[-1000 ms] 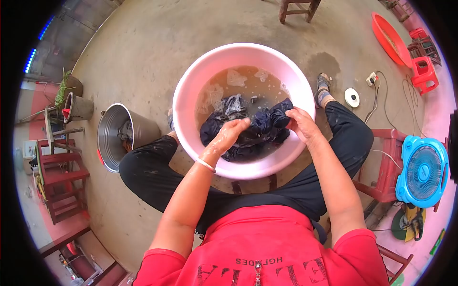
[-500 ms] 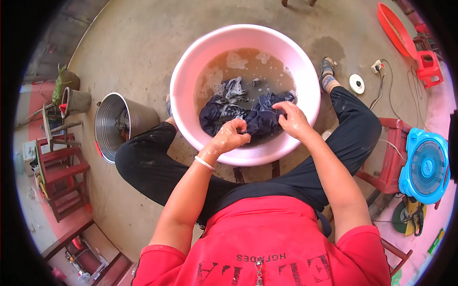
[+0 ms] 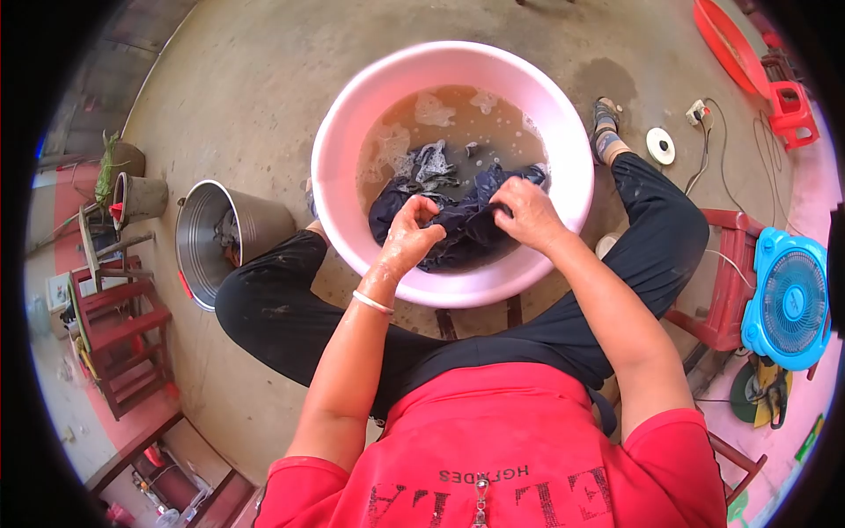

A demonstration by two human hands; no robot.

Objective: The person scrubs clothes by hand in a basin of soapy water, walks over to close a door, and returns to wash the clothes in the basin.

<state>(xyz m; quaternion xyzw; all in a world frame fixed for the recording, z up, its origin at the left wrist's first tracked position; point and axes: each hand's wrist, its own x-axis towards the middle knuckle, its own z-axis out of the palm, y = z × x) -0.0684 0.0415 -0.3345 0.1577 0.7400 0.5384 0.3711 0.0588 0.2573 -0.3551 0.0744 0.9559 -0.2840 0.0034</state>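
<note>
A large pink basin point(image 3: 340, 167) stands between my legs with murky brown, foamy water in it. Dark wet clothing point(image 3: 466, 231) lies bunched in the water, partly lifted at the front. My left hand point(image 3: 410, 238), with a white bangle on its wrist, has its fingers curled on the near left edge of that clothing. On the other side, my right hand point(image 3: 528, 215) pinches a fold of the same dark cloth. A greyish, soapy piece of cloth point(image 3: 431, 163) floats farther back. The submerged part of the clothing is hidden.
To the left a metal bucket point(image 3: 255, 220) lies tilted with cloth inside, near a smaller bucket point(image 3: 145, 196) and a red wooden chair point(image 3: 123, 317). On the right are a blue fan point(image 3: 788, 299), a red stool point(image 3: 794, 114), a white lid point(image 3: 660, 146) and cables.
Both hands have shifted slightly up and to the left. My left hand has turned and its fingers have risen, and the dark cloth between the hands has been spread and raised.
</note>
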